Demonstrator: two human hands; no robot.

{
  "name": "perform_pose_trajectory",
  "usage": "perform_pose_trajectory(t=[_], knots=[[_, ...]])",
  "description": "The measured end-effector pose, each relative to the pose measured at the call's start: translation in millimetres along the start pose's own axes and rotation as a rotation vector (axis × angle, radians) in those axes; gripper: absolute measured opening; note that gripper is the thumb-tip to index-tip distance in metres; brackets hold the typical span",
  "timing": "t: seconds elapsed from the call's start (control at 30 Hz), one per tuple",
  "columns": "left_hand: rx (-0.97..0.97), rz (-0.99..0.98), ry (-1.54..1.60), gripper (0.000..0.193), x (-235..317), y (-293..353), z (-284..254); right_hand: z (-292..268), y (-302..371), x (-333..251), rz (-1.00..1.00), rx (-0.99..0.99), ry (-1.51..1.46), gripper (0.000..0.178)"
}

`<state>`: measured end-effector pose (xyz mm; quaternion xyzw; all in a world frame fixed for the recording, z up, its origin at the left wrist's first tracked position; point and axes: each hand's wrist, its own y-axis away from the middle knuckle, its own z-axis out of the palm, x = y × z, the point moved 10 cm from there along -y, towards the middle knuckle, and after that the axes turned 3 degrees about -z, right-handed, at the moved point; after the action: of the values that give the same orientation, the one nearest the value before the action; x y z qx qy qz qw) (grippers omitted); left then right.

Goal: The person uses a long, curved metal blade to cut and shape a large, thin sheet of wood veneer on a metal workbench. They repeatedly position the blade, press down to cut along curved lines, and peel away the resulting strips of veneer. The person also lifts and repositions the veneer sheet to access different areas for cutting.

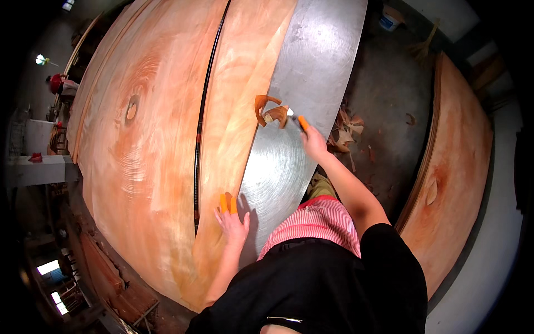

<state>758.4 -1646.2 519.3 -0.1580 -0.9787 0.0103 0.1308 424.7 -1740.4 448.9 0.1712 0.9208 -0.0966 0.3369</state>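
The right hand grasps an orange-and-black-handled metal knife; the left hand spreads, unclenched, over the flat tan wood sheet; a knife slip could split it.

Wood sheets span left of centre; the counter shows along their right; scraps lie on the floor right of it.

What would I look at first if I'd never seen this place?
Probably the huge swirly wood sheet filling the left and middle, with a thin black strip running along it. Next, to its right, the shiny metal surface, where the right hand holds an orange-handled tool beside curly wood scraps. Orange covers wrap two fingers of the left hand, lower down.
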Motion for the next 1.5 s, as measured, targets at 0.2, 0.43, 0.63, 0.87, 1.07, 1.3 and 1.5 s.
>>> perform_pose_trajectory(t=[0.2, 0.43, 0.63, 0.87, 1.07, 1.3, 1.5], knots=[[-0.028, 0.050, 0.035, 0.066, 0.6, 12.1, 11.9, -11.4, 5.7, 56.6, 0.245, 0.251, -0.432, 0.022], [-0.034, 0.039, -0.047, 0.068, -12.4, 4.1, 24.1, 58.7, 37.0, -3.4, 0.439, -0.609, -0.835, 0.039], [-0.017, -0.008, -0.080, 0.070, -34.1, 0.5, 30.8, 20.9, 9.4, 73.0, 0.653, 0.138, -1.192, 0.033], [-0.054, -0.141, -0.056, 0.072, -55.2, 1.0, 36.4, -7.5, 9.2, 112.3, 0.663, 0.109, -1.133, 0.017], [-0.087, -0.141, -0.090, 0.067, -60.5, 1.4, 47.4, 50.3, -6.1, -16.9, 0.381, -0.406, -0.968, 0.030], [-0.074, -0.127, -0.105, 0.064, -58.2, -0.4, 45.2, 69.7, -36.1, -11.6, 0.543, -0.288, -1.190, 0.017], [-0.083, -0.149, -0.089, 0.067, -58.6, -0.9, 46.8, 2.1, 11.8, 143.9, 0.873, 0.686, -1.302, 0.012]])
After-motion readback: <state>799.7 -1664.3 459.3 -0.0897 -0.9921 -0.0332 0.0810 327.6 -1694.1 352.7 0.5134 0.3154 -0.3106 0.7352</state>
